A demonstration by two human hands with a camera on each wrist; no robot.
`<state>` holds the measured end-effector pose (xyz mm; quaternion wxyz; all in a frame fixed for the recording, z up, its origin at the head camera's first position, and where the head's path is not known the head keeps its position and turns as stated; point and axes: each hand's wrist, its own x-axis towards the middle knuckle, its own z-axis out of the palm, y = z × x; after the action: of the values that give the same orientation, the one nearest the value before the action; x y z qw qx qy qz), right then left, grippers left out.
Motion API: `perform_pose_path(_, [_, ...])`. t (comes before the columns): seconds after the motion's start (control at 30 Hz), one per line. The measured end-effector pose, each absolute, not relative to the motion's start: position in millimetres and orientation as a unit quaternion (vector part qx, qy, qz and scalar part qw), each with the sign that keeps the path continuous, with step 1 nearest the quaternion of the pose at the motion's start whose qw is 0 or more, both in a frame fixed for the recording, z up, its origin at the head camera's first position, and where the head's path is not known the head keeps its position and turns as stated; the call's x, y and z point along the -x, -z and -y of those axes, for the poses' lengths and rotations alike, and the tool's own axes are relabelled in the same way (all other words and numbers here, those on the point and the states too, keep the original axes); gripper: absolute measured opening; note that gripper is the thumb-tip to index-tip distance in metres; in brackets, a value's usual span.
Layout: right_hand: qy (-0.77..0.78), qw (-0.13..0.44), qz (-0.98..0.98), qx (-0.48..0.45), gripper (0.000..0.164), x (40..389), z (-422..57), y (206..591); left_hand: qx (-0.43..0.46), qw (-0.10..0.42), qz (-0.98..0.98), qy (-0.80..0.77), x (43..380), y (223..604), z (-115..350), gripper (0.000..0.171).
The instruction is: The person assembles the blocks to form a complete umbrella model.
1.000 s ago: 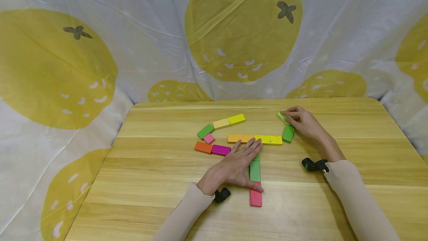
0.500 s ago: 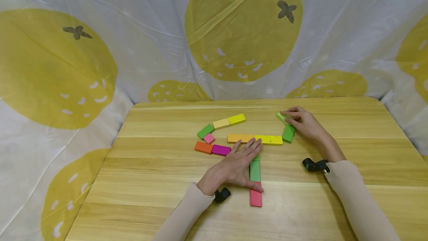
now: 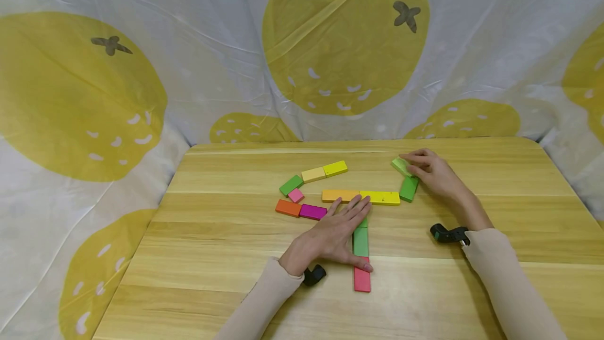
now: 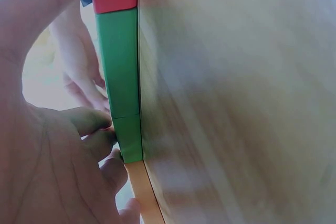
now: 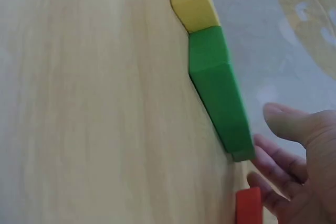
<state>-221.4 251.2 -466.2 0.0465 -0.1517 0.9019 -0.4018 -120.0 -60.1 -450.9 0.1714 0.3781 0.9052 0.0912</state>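
Observation:
In the head view my left hand (image 3: 332,232) lies spread over a column of blocks: green (image 3: 360,240) above red (image 3: 362,280). Its thumb rests on the red block, and its fingertips reach the orange block (image 3: 340,195) and long yellow block (image 3: 379,198). My right hand (image 3: 436,176) is at the light green block (image 3: 401,166), fingertips by its right side. That block meets the darker green block (image 3: 408,189). In the right wrist view, thumb (image 5: 286,121) and fingers stand apart around no block. A red block (image 5: 249,205) sits by those fingers, hidden in the head view.
To the left lie a yellow block (image 3: 335,168), a cream block (image 3: 313,174), a green block (image 3: 291,185), a pink block (image 3: 295,195), an orange-red block (image 3: 288,208) and a purple block (image 3: 313,211). The wooden table (image 3: 212,256) ends at a fruit-print cloth (image 3: 226,67).
My right hand's fingers have spread and drawn slightly right off the light green block, whose top now shows more. My left hand and the other blocks keep their places.

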Motion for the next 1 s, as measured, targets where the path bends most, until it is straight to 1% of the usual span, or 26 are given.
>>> perform_pose_path(0.23, [0.382, -0.002, -0.914, 0.138, 0.043, 204.4, -272.8, 458.3, -0.377, 0.172, -0.906, -0.092, 119.8, 450.8, 60.4, 0.13])
perform_pose_path(0.43, [0.346, -0.01, -0.93, 0.12, 0.047, 184.1, -294.6, 462.4, -0.376, 0.174, -0.905, -0.094, 119.9, 451.0, 60.1, 0.131])
perform_pose_path(0.6, [0.342, -0.045, -0.93, 0.128, 0.044, 171.4, -305.5, 467.4, -0.376, 0.174, -0.905, -0.098, 119.8, 451.0, 60.4, 0.131])
perform_pose_path(0.73, [0.337, -0.069, -0.93, 0.133, 0.04, 168.2, -306.7, 469.3, -0.375, 0.174, -0.905, -0.098, 119.6, 451.2, 60.3, 0.131])
perform_pose_path(1.0, [0.33, -0.092, -0.928, 0.148, 0.032, 172.5, -302.4, 469.6, -0.375, 0.177, -0.905, -0.097, 119.6, 450.8, 60.2, 0.13])
